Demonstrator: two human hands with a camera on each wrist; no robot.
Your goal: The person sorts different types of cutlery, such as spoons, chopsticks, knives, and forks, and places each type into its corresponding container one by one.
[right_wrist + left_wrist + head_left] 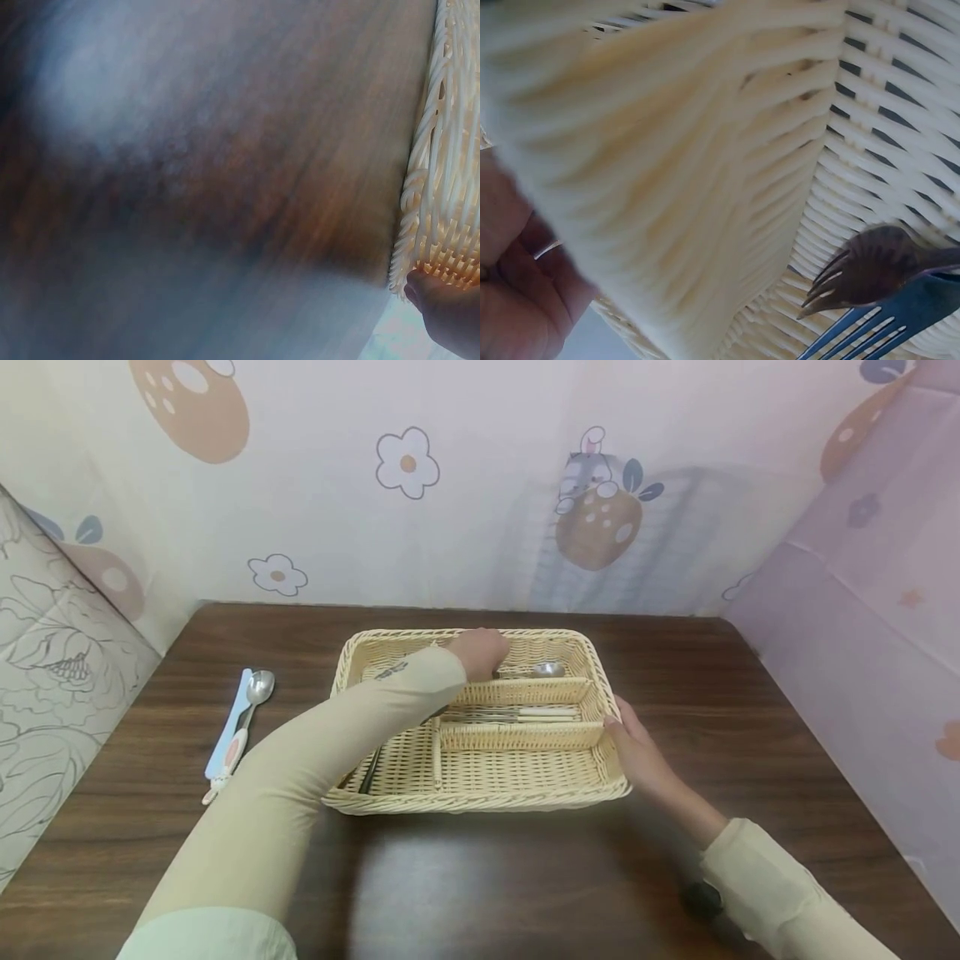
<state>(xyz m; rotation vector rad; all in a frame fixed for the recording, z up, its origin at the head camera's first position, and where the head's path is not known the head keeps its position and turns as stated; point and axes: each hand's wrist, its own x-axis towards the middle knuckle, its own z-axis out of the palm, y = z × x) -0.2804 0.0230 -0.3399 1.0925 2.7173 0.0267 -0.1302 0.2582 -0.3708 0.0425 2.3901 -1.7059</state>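
Note:
A cream wicker basket (517,768) with divided compartments stands on the table. My left hand (480,653) reaches into its back compartment, fingers curled. A metal spoon (548,669) lies there, its bowl to the right of that hand, the handle side toward the fingers. A thin shiny edge shows between my left fingers (536,292) in the left wrist view; the fingertips are partly hidden by the wicker. My right hand (637,747) grips the basket's right wall, thumb at the rim. A brown fork (874,262) and a blue fork (907,315) lie in another compartment.
Left of the basket, a spoon with a rabbit handle (238,745) lies beside a light blue flat piece (228,727). Thin utensils with white handles (547,714) lie in the middle compartment. A patterned curtain (480,527) hangs behind the dark wooden table (480,877).

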